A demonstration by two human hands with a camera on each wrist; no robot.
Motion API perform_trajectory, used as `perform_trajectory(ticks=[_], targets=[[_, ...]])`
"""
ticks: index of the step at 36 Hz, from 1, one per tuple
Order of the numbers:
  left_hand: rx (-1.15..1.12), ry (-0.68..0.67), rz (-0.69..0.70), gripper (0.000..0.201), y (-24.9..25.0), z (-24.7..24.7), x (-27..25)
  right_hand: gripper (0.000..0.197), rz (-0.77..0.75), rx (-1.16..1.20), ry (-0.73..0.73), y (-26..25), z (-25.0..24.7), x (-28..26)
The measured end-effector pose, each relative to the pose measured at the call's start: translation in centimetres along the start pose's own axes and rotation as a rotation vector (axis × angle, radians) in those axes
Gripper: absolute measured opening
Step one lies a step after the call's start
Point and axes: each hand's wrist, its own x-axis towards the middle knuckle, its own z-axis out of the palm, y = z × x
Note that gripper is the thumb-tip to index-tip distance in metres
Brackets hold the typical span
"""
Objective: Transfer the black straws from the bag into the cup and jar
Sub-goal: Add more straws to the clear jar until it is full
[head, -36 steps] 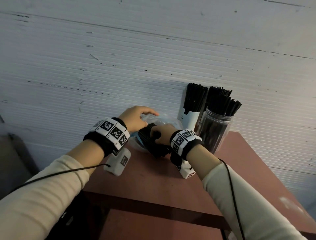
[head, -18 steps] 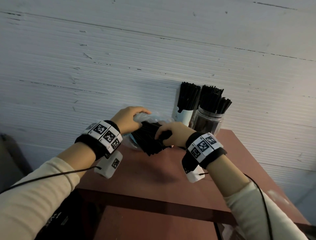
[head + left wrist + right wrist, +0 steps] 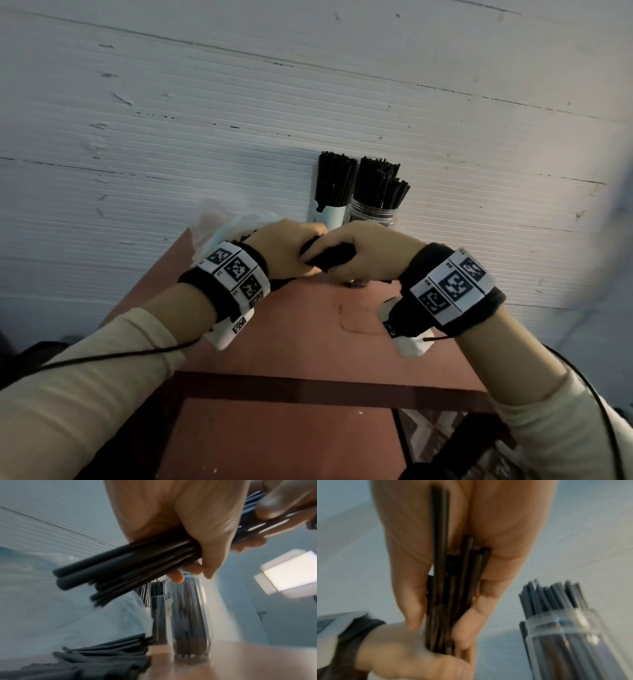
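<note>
Head view: both hands, left hand and right hand, now clamp one straw bundle lifted clear of the bag, ready for cup or jar. Left wrist view: bundle roughly horizontal above the bench. Right wrist view: its long axis runs hand to hand.

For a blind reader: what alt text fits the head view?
Both hands, left hand and right hand, grip one bundle of black straws above a red table. Behind stand a cup and jar, already holding straws.
</note>
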Motion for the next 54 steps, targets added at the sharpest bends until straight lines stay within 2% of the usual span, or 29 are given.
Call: perform_trajectory(ticks=[2, 4, 8, 10, 13, 16, 20, 23, 25, 29, 32, 35, 39, 43, 47, 51, 54], targets=[[-0.038, -0.013, -0.034, 0.028, 0.6, -0.1, 0.4, 0.045, -0.038, -0.029, 0.086, 0.4, -0.8, -0.8], [-0.152, -0.010, -0.094, 0.010, 1.2, -0.4, 0.9, 0.045, -0.076, -0.035, 0.208, 0.7, -1.8, -1.6], [-0.395, 0.125, -0.154, 0.020, 2.4, -0.5, 1.6, 0.038, -0.158, -0.047, 0.558, 0.5, -3.6, -2.7], [-0.559, 0.163, -0.157, 0.024, 3.3, -0.5, 1.9, 0.033, -0.213, 0.046, 0.752, 0.4, -4.2, -2.8], [-0.745, 0.140, -0.159, 0.024, 4.5, -0.2, 2.4, 0.030, -0.265, 0.185, 0.884, 0.0, -4.7, -2.2], [-0.874, 0.116, -0.188, 0.019, 5.2, 0.7, 2.8, 0.032, -0.283, 0.086, 0.859, 0.0, -4.3, -1.0], [-1.039, 0.108, -0.240, 0.036, 4.8, 2.4, 2.6, 0.033, -0.175, 0.012, 0.614, 0.7, -2.8, 0.1], [-1.041, 0.064, -0.277, 0.026, 4.2, 3.2, 2.2, 0.034, -0.157, -0.028, 0.500, 1.6, -1.2, 0.6], [-1.046, 0.062, -0.280, 0.017, 4.1, 3.3, 2.2, 0.039, -0.186, -0.026, 0.523, 1.8, -0.6, 0.8], [-1.053, 0.048, -0.225, 0.025, 4.2, 3.0, 2.3, 0.048, -0.226, -0.007, 0.607, 2.1, -0.2, 1.3], [-1.056, 0.040, -0.211, 0.025, 4.2, 2.9, 2.2, 0.038, -0.216, -0.003, 0.598, 2.5, 0.2, 1.8], [-1.101, 0.010, -0.228, 0.030, 3.9, 3.3, 2.2, 0.026, -0.220, 0.019, 0.650, 2.8, 0.5, 2.2], [-1.139, -0.082, -0.239, 0.048, 3.6, 3.6, 2.1, 0.030, -0.263, 0.087, 0.702, 2.6, 0.7, 2.1], [-1.102, -0.049, -0.266, 0.038, 3.6, 3.6, 2.3, 0.027, -0.270, 0.095, 0.682, 2.6, 0.8, 2.1], [-1.078, 0.008, -0.268, 0.030, 3.8, 3.6, 2.6, 0.019, -0.281, 0.112, 0.727, 2.6, 0.5, 2.1], [-1.086, -0.049, -0.319, 0.042, 3.5, 4.0, 2.6, 0.017, -0.274, 0.102, 0.704, 2.9, 0.7, 2.0], [-1.073, -0.122, -0.373, 0.046, 2.8, 4.6, 2.6, 0.026, -0.274, 0.099, 0.714, 3.2, 0.9, 2.0]])
